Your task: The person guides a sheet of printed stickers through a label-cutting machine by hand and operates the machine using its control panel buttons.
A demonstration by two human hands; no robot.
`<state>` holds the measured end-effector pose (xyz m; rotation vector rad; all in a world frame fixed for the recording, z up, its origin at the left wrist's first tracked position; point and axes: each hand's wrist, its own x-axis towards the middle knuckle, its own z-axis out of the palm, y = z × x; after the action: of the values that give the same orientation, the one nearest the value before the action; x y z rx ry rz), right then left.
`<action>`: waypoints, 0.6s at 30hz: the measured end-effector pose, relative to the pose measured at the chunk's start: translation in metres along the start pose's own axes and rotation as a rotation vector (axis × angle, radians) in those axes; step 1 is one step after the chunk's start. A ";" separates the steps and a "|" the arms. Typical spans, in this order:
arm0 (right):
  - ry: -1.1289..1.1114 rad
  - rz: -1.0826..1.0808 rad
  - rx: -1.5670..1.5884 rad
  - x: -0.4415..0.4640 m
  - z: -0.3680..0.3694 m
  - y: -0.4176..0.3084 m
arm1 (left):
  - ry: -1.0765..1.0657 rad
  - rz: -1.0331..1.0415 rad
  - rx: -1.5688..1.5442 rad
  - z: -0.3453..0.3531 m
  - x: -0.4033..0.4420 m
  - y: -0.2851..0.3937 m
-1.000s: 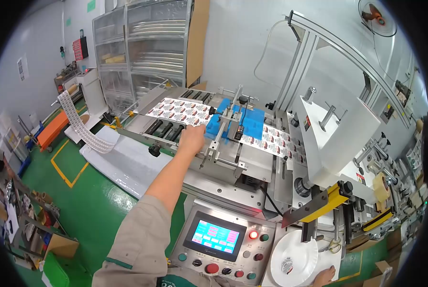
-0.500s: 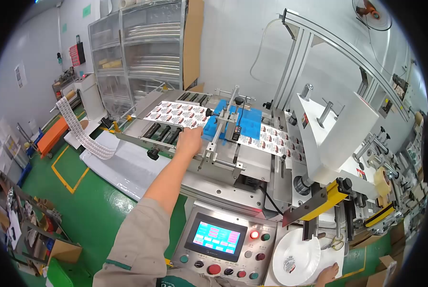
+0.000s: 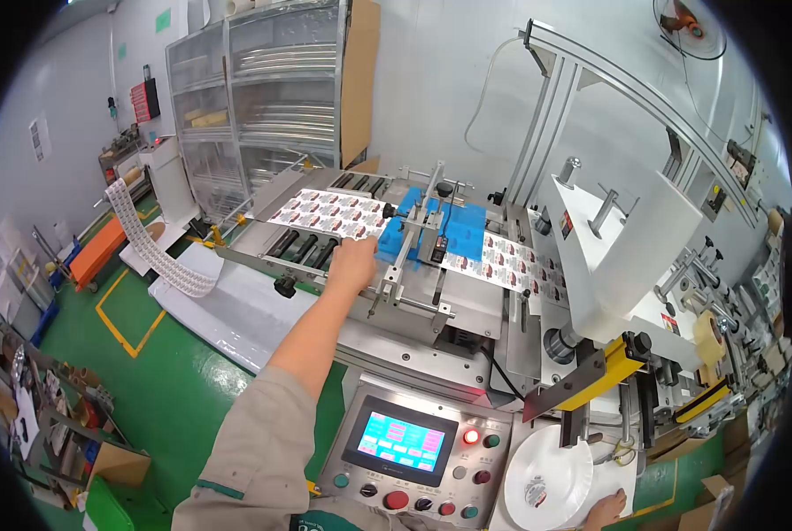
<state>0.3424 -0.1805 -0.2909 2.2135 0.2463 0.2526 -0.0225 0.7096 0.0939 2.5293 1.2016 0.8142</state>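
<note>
A printed label strip (image 3: 329, 211) runs across the machine bed, passing under a blue sheet (image 3: 467, 232) and a metal clamp frame (image 3: 413, 232). My left hand (image 3: 353, 264) reaches out to the strip's near edge, left of the clamp frame. Its fingers are curled at that edge, and the fingertips are mostly hidden behind the hand. My right hand (image 3: 606, 510) lies low at the right, fingers extended on a white surface beside a round white plate (image 3: 546, 442). A small loose label (image 3: 535, 491) sits on the plate.
Below the bed stands a control panel (image 3: 338, 460) with a lit screen (image 3: 403, 441) and several buttons. A yellow-black bar (image 3: 604, 372) juts out at the right. A tall white roll (image 3: 648, 243) rises behind it. Another label strip (image 3: 143, 239) hangs at the left.
The view has shifted very slightly. My left hand stays at the strip's near edge, and my right hand remains beside the plate.
</note>
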 end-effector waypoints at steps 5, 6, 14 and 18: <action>0.313 0.203 0.299 -0.036 -0.132 0.018 | -0.001 0.016 -0.004 -0.001 0.001 0.000; 0.393 0.371 0.619 -0.059 -0.226 0.033 | 0.010 -0.003 0.018 -0.003 -0.001 0.002; 0.194 0.525 0.815 -0.060 -0.254 0.033 | 0.065 0.040 0.004 0.001 -0.001 -0.001; 0.121 0.060 0.132 -0.053 -0.230 0.035 | 0.048 0.045 0.032 -0.001 -0.001 0.001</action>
<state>0.2334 -0.0425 -0.1303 2.3422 0.2692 0.4144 -0.0227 0.7080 0.0949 2.5853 1.1853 0.8784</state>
